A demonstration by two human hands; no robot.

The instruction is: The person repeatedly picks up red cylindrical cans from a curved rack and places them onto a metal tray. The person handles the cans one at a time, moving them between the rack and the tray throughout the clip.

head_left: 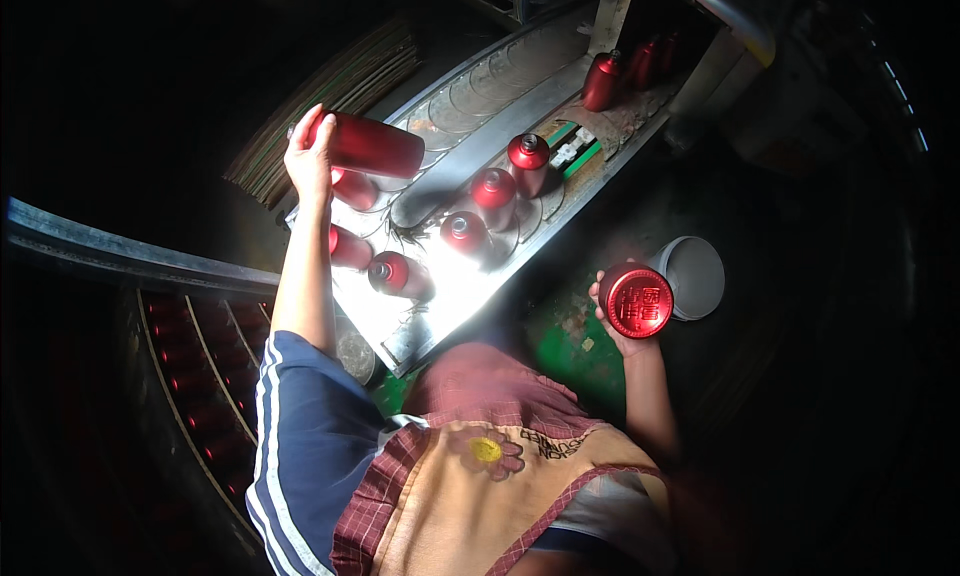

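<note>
My left hand [312, 156] is closed round the neck end of a red metallic bottle [375, 145], held sideways above the left part of a metal work table [440, 321]. Out to the right, my right hand [612, 321] grips a second red bottle [640, 300]. Its round embossed base faces up toward me, and the rest of its body is hidden behind that base. Several more red bottles stand on the brightly lit table, among them one with an open neck [528, 154] and one near the front edge [395, 272].
Further red bottles [601, 81] stand at the table's far end by a metal frame. A white bucket [695, 276] is behind my right hand. Stacked flat sheets [320, 116] lie beyond the table at left. Racks with rows of red bottles [185, 384] are at lower left.
</note>
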